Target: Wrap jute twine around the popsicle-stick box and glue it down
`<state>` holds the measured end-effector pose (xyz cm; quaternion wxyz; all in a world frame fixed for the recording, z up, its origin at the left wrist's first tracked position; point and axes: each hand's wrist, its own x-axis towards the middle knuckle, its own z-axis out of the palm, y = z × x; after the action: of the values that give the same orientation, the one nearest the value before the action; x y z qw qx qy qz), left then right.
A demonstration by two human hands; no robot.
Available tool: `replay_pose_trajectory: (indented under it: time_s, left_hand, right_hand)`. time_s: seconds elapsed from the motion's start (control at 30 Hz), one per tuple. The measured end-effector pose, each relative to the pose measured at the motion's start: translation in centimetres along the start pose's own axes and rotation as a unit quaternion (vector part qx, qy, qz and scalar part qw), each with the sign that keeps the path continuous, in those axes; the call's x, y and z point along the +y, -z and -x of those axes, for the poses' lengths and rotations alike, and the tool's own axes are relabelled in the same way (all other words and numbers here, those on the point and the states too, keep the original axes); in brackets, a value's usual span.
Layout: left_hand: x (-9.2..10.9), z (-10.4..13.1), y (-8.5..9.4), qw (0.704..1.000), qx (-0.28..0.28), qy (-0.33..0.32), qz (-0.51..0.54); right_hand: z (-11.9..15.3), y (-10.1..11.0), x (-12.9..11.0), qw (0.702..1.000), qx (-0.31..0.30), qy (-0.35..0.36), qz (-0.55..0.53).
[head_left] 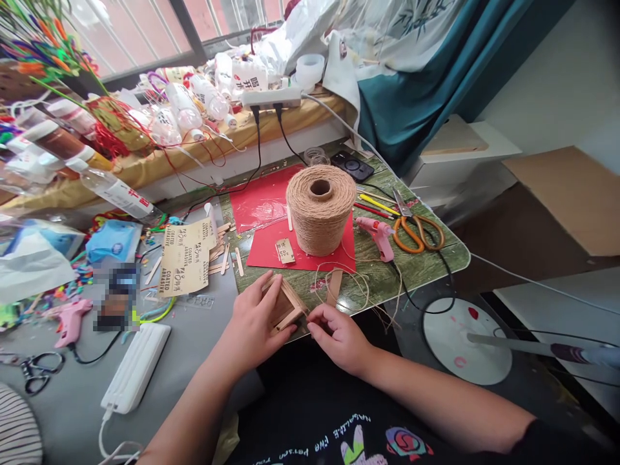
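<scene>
A small wooden frame [287,309], seemingly built from craft sticks, lies at the table's front edge. My left hand [256,321] holds it, fingers across its top and thumb along the near side. My right hand [339,337] is pinched at the frame's right corner, on what looks like a strand of twine. Loose twine [361,284] curls over the table behind that hand. Beyond the frame, a large spool of twine [320,219] stands upright on red sheets [259,248], with a small piece of sandpaper [285,251] beside it.
Right of the spool are a pink glue gun [378,236], orange-handled scissors [416,234] and pencils. Sandpaper sheets [186,258], craft sticks [225,258] and a white power strip [136,368] lie left. Bottles [116,190] crowd the window ledge. Black cable loops past the right table edge.
</scene>
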<state>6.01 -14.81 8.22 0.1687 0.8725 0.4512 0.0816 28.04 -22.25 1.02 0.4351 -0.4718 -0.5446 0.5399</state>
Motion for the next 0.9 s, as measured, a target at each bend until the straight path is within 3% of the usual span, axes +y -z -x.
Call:
replay_pose_trajectory:
  time_s: [0.1,0.27,0.73,0.9]
  left_hand:
    - [-0.1,0.1,-0.1,1.000,0.003,-0.003,0.006]
    - [-0.4,0.2,-0.3,1.000,0.008,-0.010,0.005]
    - [-0.4,0.2,-0.3,1.000,0.008,-0.009,-0.004]
    - [-0.5,0.3,-0.3,1.000,0.010,-0.008,-0.003]
  right_hand:
    - [-0.3,0.7,-0.6,0.994,-0.002,0.079,0.081]
    - [-1.5,1.4,-1.0,0.957,-0.033,0.187,0.219]
    - [-1.6,1.4,-0.5,0.927,-0.047,0.214,0.303]
    - [-1.6,1.5,-0.5,0.931,-0.006,0.232,0.280]
